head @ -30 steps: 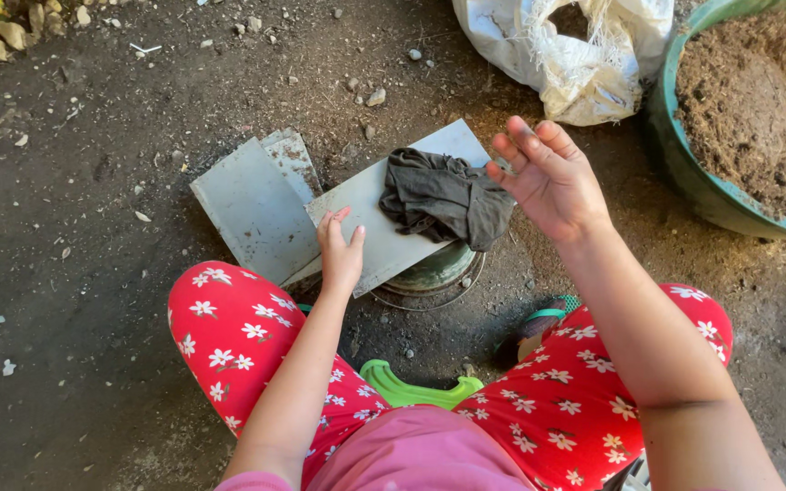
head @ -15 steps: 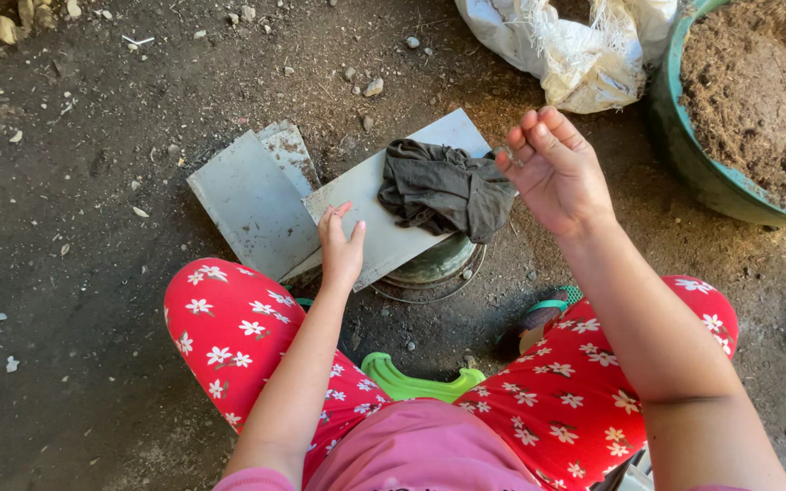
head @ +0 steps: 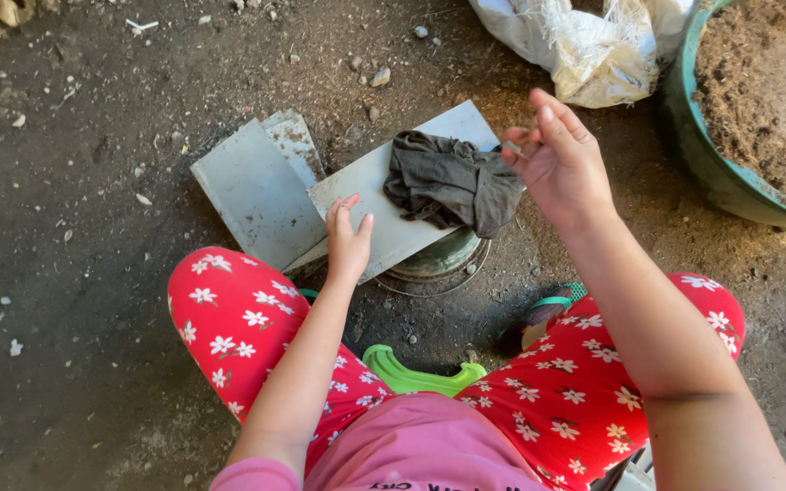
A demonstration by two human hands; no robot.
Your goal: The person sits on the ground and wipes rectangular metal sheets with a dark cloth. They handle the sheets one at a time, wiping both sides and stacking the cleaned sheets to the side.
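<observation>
Left hand point(head: 348, 244) flat, fingers together, pressing the grey tile point(head: 393, 195) that sits on the round pot point(head: 436, 259); keep that pressure even so it can't tip. Right hand point(head: 561, 164) hovers raised beside the dark rag point(head: 452, 182) on the tile, fingers loosely curled, holding nothing clear. Green tub point(head: 716, 173) holds brown soil

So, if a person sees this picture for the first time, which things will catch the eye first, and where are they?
The red trousers with white flowers fill the bottom, on the person's bent knees. In the middle, the left hand rests flat on a grey board carrying a crumpled dark cloth, while the right hand is raised beside the cloth. At the top right stands a green tub full of brown soil, next to a white sack.
</observation>
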